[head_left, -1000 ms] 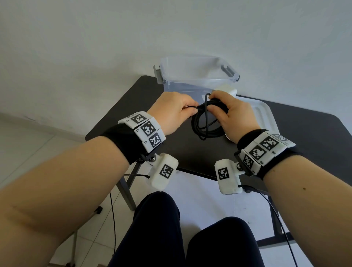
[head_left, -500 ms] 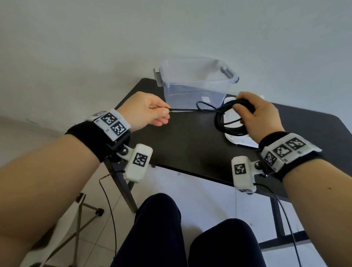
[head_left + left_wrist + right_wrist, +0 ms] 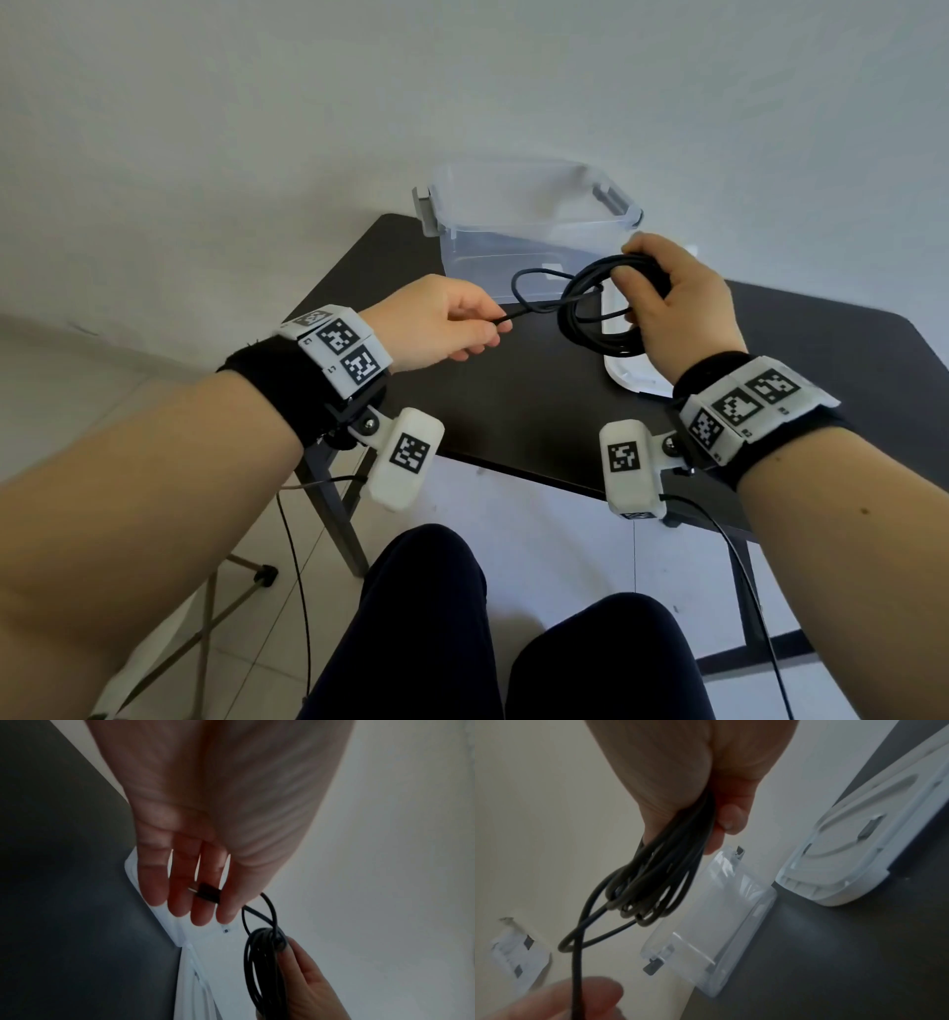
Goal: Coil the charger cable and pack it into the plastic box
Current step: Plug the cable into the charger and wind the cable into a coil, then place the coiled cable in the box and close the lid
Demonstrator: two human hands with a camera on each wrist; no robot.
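Coiling, near done: right hand (image 3: 678,303) grips coil (image 3: 598,318); left hand (image 3: 441,324) pinches plug end (image 3: 207,891). Next: wrap tail, drop in box (image 3: 524,226) beyond hands.

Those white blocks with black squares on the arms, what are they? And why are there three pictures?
They are little cameras strapped to a person's wrists. One picture comes from a camera on the person's head, looking down at both hands. The other two come from the wrist cameras, looking along each hand.

The right hand grips a coiled black charger cable. The left hand pinches the cable's loose end, where the small plug sits between its fingers.

On the black table stands a clear plastic box, open on top. Its white lid lies beside it. The cable is not in the box yet.
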